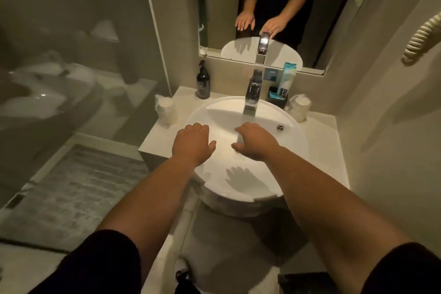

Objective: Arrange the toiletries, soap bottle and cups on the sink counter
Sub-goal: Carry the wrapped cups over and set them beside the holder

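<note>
Soap bottle (203,83), dark with a pump, stands at the back left corner of the worktop (324,141), by the wall. One wrapped cup (165,111) sits just in front of it at the basin's left edge, and a second cup (299,106) stands across the basin on the right. Between the tap (253,90) and that right cup, a dark holder (278,97) keeps the toiletries (288,77), with one teal packet standing tall in it; how many more it holds I cannot tell. Both hands hover over the basin (296,136), holding nothing: left hand (192,143) with fingers loosely curled down, right hand (255,142) relaxed and spread. Judging from this, the layout already looks tidy and symmetrical; any further move should lift each piece upright by its body, keeping the light wrapped cups from tipping into the basin.
</note>
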The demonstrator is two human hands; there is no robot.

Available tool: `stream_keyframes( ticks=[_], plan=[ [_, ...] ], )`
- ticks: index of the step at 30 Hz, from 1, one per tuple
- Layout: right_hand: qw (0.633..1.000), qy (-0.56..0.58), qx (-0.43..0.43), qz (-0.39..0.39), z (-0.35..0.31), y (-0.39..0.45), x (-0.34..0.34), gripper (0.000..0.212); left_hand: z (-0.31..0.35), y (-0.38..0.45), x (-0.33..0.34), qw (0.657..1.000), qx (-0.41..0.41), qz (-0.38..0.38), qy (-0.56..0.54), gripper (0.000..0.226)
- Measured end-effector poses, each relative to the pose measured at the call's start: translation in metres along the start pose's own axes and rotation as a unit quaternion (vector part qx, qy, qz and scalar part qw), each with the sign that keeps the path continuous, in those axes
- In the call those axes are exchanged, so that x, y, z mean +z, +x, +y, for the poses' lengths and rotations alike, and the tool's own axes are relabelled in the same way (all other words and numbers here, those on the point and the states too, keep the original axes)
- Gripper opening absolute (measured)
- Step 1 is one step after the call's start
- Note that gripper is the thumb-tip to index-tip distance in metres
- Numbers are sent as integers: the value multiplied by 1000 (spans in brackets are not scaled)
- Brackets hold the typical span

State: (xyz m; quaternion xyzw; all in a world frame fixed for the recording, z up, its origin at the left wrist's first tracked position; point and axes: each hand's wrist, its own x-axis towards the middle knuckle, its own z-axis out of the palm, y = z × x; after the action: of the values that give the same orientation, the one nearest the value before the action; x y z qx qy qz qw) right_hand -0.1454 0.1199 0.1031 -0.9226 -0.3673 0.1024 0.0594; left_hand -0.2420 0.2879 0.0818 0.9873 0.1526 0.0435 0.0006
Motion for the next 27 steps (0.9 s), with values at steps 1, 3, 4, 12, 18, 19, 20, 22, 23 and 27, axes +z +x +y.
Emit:
stream_keyframes(
  ticks=[1, 3, 4, 12, 18, 19, 20, 22, 23, 27],
  plan=[
    [1000, -2, -6, -3, -10, 10, 3, 59, -13, 1, 0, 1000, -10, 0, 0, 47],
    [1000, -1, -15, -9, -31, 34, 7, 59, -41, 7, 1, 1000, -26, 0, -3, 47],
    [1000, 1, -20, -12, -41, 46, 9, 60, -55, 11, 1, 999, -32, -3, -6, 47],
    [999, 37, -15, -37, -113, 150, 19, 61, -158, 67, 22, 995, -68, -47, -55, 51],
    [997, 62, -13, -46, -137, 205, 28, 59, -200, 107, 37, 987, -85, -64, -117, 50],
    [997, 67, -15, -47, -139, 212, 29, 58, -204, 112, 39, 985, -91, -65, -128, 51],
    [996, 70, -17, -47, -140, 219, 30, 58, -206, 118, 41, 983, -96, -67, -139, 52],
    [996, 78, -17, -49, -141, 233, 32, 59, -211, 129, 47, 980, -103, -74, -153, 53],
    [995, 82, -16, -53, -140, 240, 34, 60, -213, 134, 50, 978, -107, -80, -158, 53],
    [992, 96, -19, -76, -137, 265, 43, 66, -219, 154, 63, 968, -140, -100, -184, 48]
  ],
)
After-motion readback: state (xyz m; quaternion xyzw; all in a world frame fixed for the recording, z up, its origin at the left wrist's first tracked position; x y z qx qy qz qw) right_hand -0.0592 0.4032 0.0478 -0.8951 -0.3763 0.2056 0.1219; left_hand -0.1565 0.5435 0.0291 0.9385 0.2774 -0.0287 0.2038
